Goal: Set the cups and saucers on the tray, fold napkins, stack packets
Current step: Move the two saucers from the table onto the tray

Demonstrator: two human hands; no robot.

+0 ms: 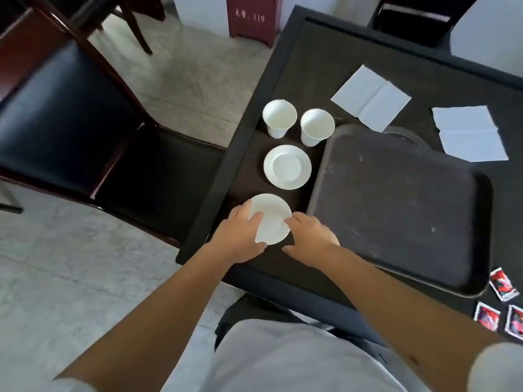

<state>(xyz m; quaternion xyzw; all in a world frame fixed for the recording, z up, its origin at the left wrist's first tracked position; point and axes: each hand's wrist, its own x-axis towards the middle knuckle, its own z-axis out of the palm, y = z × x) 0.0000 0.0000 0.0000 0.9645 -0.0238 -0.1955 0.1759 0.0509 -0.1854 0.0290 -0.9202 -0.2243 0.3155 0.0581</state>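
Both hands are on the nearest saucer (271,222): the left hand (240,236) grips its left edge, fingers curled over the rim, and the right hand (310,233) holds its right edge with its fingertips. Just beyond the hands a second saucer (287,166) lies flat on the dark table (353,66). Further out two white paper cups (279,118) (317,126) stand upright side by side. Right beside the right hand sits the dark tray (396,205), with nothing on it. Past the tray, two white napkins (370,97) (469,132) lie unfolded and apart. Off to the right of the right forearm, three red packets (503,284) (487,316) (515,321) lie near the table's edge
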